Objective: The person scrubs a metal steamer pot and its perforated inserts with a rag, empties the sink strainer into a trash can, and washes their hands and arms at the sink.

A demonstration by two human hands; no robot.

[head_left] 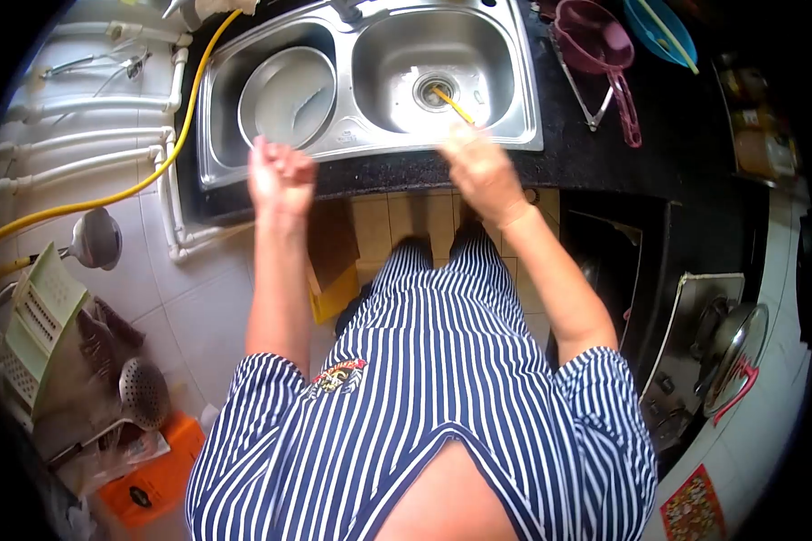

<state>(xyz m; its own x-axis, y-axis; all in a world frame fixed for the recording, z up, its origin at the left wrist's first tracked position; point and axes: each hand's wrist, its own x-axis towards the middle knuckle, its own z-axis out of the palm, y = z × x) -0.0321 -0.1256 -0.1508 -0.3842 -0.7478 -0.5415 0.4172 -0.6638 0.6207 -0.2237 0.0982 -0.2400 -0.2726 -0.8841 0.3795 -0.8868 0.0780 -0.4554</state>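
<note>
My right hand [484,173], a little blurred, is closed around one end of a thin yellow stick [453,105] at the front rim of the right sink basin. The stick's tip points down over the round drain [436,91]; whether it touches the drain I cannot tell. My left hand [282,178] is held up before the left basin with its fingers curled in, and nothing shows in it. Just beyond it, a large round metal bowl [289,95] leans in the left basin.
The steel double sink [347,135] is set in a black counter [586,167]. At right lie a pink strainer [595,41], metal tongs [576,86] and a blue bowl [663,32]. A yellow hose [179,149] hangs at left by white pipes, with a grater [41,311] and a skimmer [144,392] nearby.
</note>
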